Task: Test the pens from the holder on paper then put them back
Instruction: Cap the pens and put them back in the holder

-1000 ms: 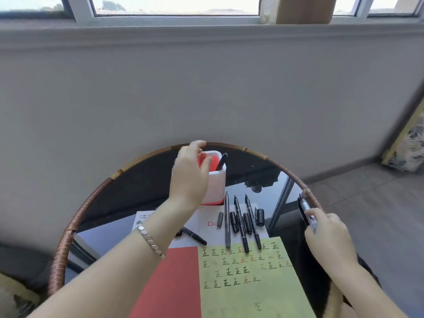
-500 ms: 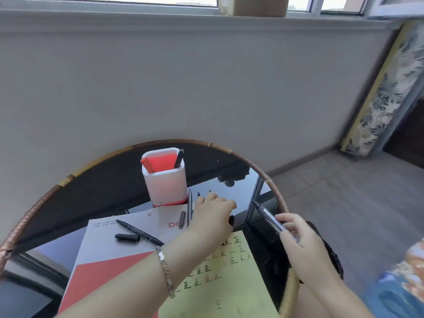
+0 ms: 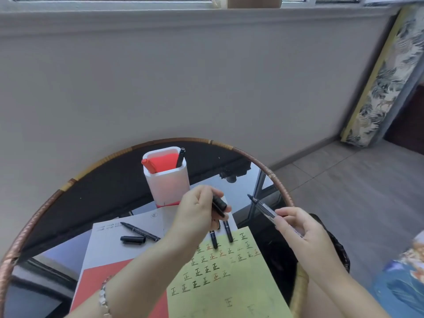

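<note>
both hands pinch a piece by the tabletop's (image 3: 103, 198) right rim: left hand (image 3: 197, 213) a black cap (image 3: 219, 203), right hand (image 3: 298, 228) the uncapped pen (image 3: 266, 211), tip toward the cap, so line them up squarely, then push home before returning it to the holder (image 3: 168, 182).

1. The left arm reaches in from the lower left; the left hand (image 3: 197, 212) is raised, fingers curled round a black cap (image 3: 219, 203).
2. The right hand (image 3: 298, 228) pinches a pen (image 3: 263, 206), tip aimed up-left.
3. The hands are near each other, not touching.
</note>
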Tool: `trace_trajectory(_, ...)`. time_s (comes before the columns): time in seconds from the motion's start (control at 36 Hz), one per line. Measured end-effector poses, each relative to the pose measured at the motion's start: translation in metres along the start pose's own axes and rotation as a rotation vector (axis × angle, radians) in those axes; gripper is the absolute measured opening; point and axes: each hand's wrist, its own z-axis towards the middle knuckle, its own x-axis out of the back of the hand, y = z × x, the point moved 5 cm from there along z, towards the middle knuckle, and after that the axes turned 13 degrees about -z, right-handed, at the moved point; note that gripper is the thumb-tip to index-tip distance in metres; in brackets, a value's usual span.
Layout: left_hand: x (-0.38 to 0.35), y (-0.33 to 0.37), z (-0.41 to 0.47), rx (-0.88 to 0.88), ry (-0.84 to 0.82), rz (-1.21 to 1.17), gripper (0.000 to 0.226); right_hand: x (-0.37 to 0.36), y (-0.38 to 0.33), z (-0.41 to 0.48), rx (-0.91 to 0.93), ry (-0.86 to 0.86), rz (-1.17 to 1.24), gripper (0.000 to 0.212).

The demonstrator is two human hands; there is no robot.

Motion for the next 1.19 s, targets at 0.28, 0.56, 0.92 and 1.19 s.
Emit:
trace_trajectory(0.28,0.052,-0.025,-0.029,0.078,0.101,-0.309,0.032,-0.025,-0.045,-0.021,0.176,-0.166,-0.006,0.016)
trace_trajectory(0.56,0.059,-0.029,-0.044,0.101,0.169,-0.651,0.023,-0.043,-0.07,-0.034,0.332,-0.257,-0.069,0.03)
trace_trajectory(0.92,0.051,-0.029,-0.06,-0.04,0.058,-0.251,0.03,-0.045,-0.077,-0.038,0.424,-0.197,-0.117,0.028)
trace_trajectory(1.19,0.058,-0.013,-0.061,-0.317,0.012,0.168,0.036,-0.041,-0.091,-0.038,0.483,-0.141,-0.041,0.027)
